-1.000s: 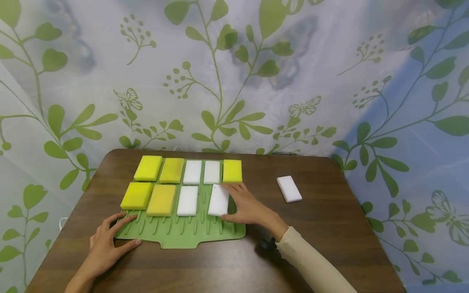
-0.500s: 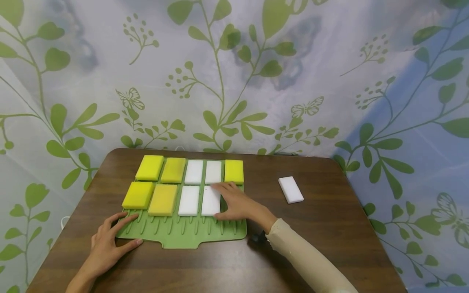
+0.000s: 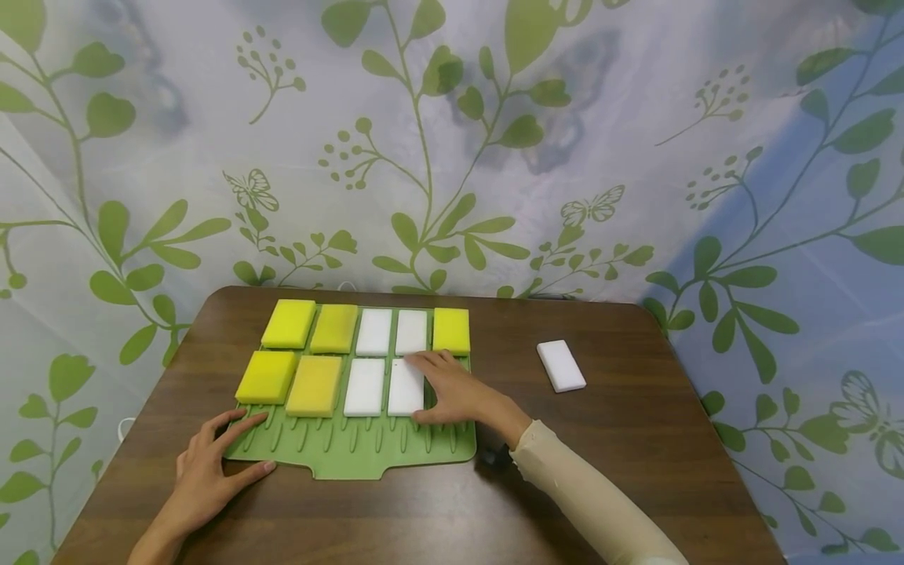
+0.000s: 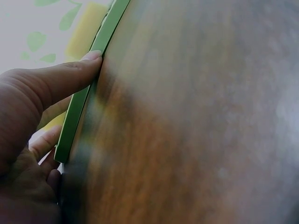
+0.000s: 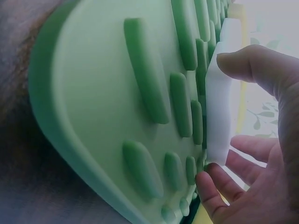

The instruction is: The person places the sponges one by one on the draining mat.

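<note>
My right hand (image 3: 452, 388) holds a white sponge (image 3: 405, 392) by its right side on the green ridged mat (image 3: 346, 463). In the right wrist view the thumb lies on one edge of that white sponge (image 5: 217, 102), with fingertips against its other end. My left hand (image 3: 205, 475) rests at the mat's front left corner, fingers spread. The left wrist view shows its thumb against the rim of the green mat (image 4: 77, 116). Another white sponge (image 3: 364, 388) lies just left of the held one, beside a dull yellow sponge (image 3: 314, 386) and a bright yellow sponge (image 3: 266, 378).
Along the mat's back row lie yellow sponges, two white sponges (image 3: 373, 332) and a bright yellow sponge (image 3: 451, 329) at the right end. A separate white sponge (image 3: 561, 366) lies on the brown table (image 3: 636, 439). A patterned curtain (image 3: 424, 141) hangs behind.
My right hand has moved the white sponge left and straightened it beside its white neighbour. Over the last half second it has hardly moved. The left hand stays in place.
</note>
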`<state>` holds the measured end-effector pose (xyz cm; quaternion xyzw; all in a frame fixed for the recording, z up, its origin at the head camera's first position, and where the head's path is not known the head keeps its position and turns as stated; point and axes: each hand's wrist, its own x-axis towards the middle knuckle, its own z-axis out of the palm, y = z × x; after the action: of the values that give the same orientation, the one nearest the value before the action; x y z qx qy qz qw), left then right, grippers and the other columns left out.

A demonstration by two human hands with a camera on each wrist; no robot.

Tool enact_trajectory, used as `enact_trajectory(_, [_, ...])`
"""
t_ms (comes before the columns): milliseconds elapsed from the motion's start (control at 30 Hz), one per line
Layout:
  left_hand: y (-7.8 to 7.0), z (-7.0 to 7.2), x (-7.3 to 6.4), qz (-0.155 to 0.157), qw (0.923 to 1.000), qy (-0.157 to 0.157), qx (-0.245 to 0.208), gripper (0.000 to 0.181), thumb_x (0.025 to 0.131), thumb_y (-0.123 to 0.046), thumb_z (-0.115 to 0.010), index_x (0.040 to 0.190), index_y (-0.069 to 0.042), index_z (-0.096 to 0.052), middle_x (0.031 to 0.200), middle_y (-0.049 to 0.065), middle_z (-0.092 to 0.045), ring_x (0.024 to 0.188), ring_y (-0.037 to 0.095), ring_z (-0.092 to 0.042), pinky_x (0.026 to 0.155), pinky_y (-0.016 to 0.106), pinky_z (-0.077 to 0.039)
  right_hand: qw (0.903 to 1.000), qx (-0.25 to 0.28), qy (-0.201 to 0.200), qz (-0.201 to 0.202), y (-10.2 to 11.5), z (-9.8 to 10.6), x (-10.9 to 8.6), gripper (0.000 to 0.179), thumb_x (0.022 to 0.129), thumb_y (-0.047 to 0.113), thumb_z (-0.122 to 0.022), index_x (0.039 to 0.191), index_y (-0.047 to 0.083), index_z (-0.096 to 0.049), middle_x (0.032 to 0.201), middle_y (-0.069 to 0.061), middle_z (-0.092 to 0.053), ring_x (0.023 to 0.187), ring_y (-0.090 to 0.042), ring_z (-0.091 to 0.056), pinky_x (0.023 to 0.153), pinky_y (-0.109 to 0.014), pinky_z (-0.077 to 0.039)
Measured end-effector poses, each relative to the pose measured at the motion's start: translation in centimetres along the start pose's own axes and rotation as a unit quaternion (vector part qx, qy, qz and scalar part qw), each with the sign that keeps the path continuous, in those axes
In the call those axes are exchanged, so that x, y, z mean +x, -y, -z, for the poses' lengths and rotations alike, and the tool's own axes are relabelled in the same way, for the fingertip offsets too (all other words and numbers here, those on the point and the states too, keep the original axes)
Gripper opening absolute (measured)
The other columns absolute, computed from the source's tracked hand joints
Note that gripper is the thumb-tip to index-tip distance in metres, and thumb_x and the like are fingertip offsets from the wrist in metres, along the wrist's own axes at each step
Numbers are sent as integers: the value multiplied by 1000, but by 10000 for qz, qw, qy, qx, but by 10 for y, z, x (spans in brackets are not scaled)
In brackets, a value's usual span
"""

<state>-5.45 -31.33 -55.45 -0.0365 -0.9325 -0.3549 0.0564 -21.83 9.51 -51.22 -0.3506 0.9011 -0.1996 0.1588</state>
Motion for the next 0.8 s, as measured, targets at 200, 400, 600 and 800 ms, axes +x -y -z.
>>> enact_trajectory(200, [0, -1, 0, 18, 10000, -17, 77, 76, 84, -27, -94, 152, -20, -61, 160, 26, -36, 134, 59, -33, 93, 73, -22, 10000, -71, -61, 30, 1, -2, -3, 95, 95, 50, -77, 172, 24, -28, 177, -3, -28, 161, -31, -30, 126, -56, -40])
enact_trajectory(400, [0, -2, 0, 0, 10000, -13, 75, 76, 84, -27, -94, 152, -20, -60, 160, 26, -36, 134, 59, -33, 93, 74, -21, 9998, 154, -84, 43, 1, 4, -10, 95, 95, 51, -78, 172, 26, -28, 178, -4, -25, 166, -37, -23, 126, -62, -39])
enact_trajectory(600, [-1, -1, 1, 16, 10000, 23, -7, 76, 86, -29, -92, 154, -20, -59, 161, 28, -35, 135, 61, -31, 93, 76, -20, 9988, 421, -240, 100, -2, 13, -22, 94, 95, 47, -81, 171, 25, -30, 178, -5, -25, 167, -42, -19, 127, -67, -34])
enact_trajectory(800, [-2, -1, 2, 27, 10000, 19, 3, 76, 86, -30, -92, 154, -21, -60, 160, 27, -36, 135, 61, -32, 93, 75, -21, 9978, 454, -399, 268, -12, 17, -34, 92, 95, 42, -81, 170, 22, -32, 175, -9, -29, 160, -39, -29, 119, -64, -44])
